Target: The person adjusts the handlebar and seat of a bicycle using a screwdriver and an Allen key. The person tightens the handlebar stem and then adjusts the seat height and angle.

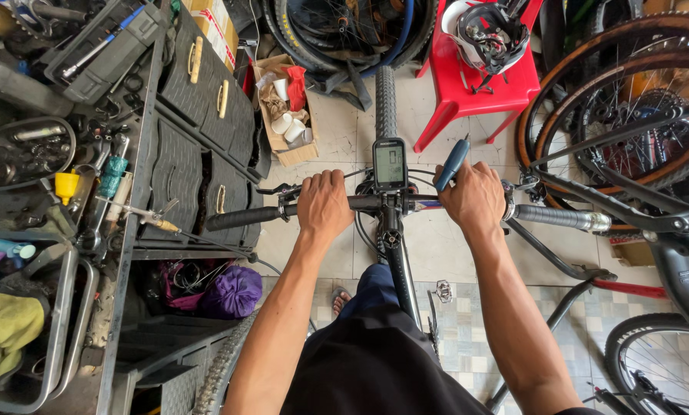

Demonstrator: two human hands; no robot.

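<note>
Both hands are wrapped on the handlebar [375, 204], which runs crosswise: left hand [324, 201] closed around the bar, right hand [475, 200] also pinching a blue-handled tool [452, 164] against it. The bike computer [389, 163] sits just past, between them, slightly nearer the right.

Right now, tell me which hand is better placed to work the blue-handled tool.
Right. The right hand already grips the blue-handled tool against the handlebar beside the bike computer. The left hand only clasps the bar.
</note>
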